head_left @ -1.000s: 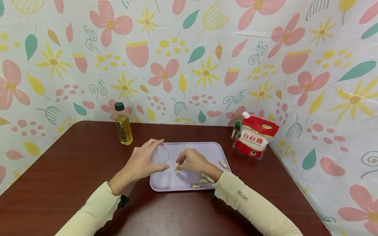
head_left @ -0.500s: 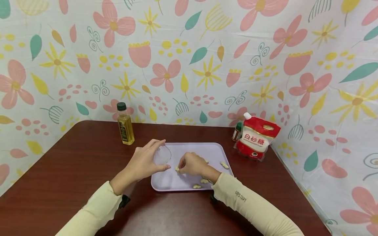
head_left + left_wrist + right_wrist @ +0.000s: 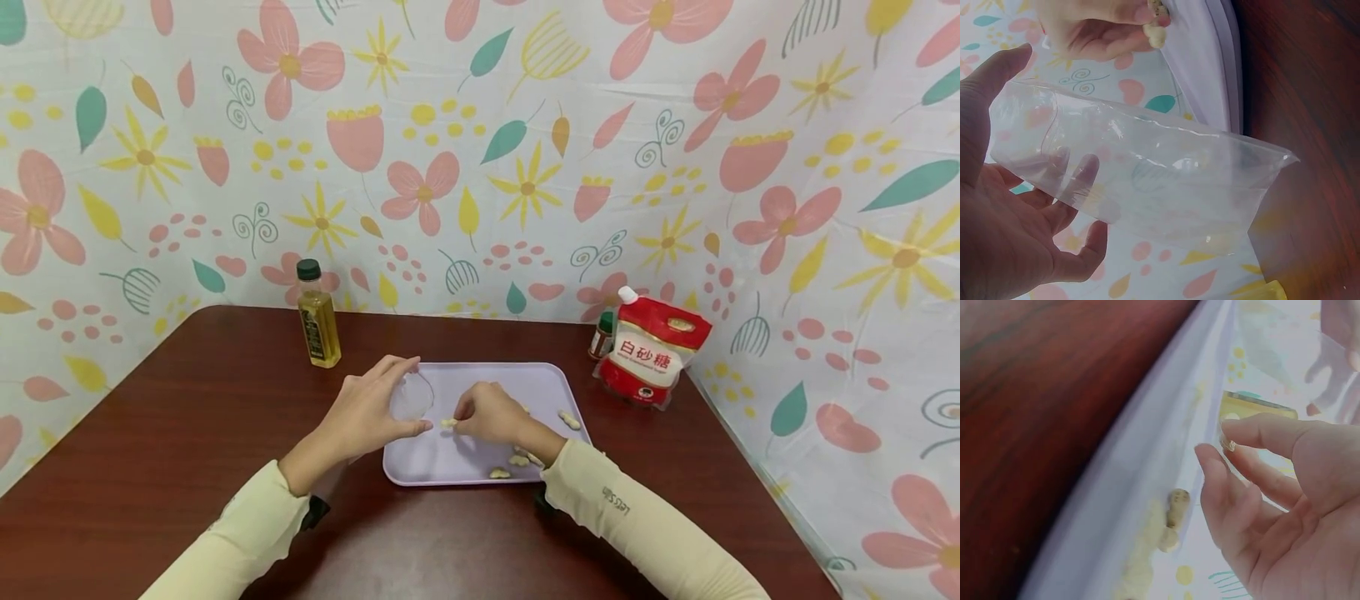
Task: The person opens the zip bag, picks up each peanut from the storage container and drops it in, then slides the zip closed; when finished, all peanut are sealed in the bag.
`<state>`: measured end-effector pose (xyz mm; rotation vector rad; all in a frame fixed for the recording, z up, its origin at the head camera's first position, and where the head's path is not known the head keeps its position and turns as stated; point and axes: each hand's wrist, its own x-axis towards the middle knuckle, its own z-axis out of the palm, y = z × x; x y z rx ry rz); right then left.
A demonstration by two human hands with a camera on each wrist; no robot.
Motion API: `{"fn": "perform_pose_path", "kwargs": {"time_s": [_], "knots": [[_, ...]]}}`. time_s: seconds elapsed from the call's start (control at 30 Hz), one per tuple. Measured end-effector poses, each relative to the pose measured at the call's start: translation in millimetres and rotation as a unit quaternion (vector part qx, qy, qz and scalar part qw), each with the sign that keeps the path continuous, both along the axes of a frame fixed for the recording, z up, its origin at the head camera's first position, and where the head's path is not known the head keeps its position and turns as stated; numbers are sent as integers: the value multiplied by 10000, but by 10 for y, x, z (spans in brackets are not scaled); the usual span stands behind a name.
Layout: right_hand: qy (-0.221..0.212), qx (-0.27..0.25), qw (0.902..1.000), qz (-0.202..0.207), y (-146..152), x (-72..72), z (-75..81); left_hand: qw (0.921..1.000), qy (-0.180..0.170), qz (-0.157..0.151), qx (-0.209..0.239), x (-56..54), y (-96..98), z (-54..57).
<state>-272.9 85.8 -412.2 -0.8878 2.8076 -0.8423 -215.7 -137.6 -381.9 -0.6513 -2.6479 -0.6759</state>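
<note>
Peanut (image 3: pixel 448 422) in the pinch of a person's right hand (image 3: pixel 491 414) shows over the left part of a lilac tray (image 3: pixel 431 462), as the left hand (image 3: pixel 366 408), fingers curled round a clear bag (image 3: pixel 411 398), holds its rim toward it. The head view gives only that rounded rim; the left wrist view reveals the bag's long body. A small gap parts bag and peanut. Dark table (image 3: pixel 187 400) runs past the tray's left and near edges. More peanuts (image 3: pixel 498 473) lie toward the tray's right and near edges, some partly hidden by the right arm (image 3: pixel 645 517) and blurred in the right wrist view. Far right, a red sugar pouch (image 3: pixel 652 350) partly covers a green-capped jar (image 3: pixel 602 336).
</note>
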Motion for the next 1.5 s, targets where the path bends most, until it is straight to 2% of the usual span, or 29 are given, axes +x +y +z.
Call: {"fn": "perform_pose_path", "kwargs": {"time_s": [0.13, 0.3, 0.43, 0.7, 1.07, 1.5], "knots": [[144, -204, 9997, 4, 19, -2, 66, 10000, -10, 52, -70, -6, -4, -6], [17, -561, 9984, -28, 60, 38, 179, 10000, -61, 52, -60, -3, -2, -17], [95, -882, 9961, -24, 91, 82, 283, 10000, -47, 62, -37, -1, 7, -22], [319, -1350, 9899, -287, 108, 142, 463, 9999, -150, 60, 27, -9, 9, -30], [431, -1444, 9886, -39, 7, 249, 601, 9999, -135, 48, 39, -13, 30, -34], [427, -1306, 9904, 180, -129, 314, 674, 9999, -117, 69, 52, -3, 60, -14]]}}
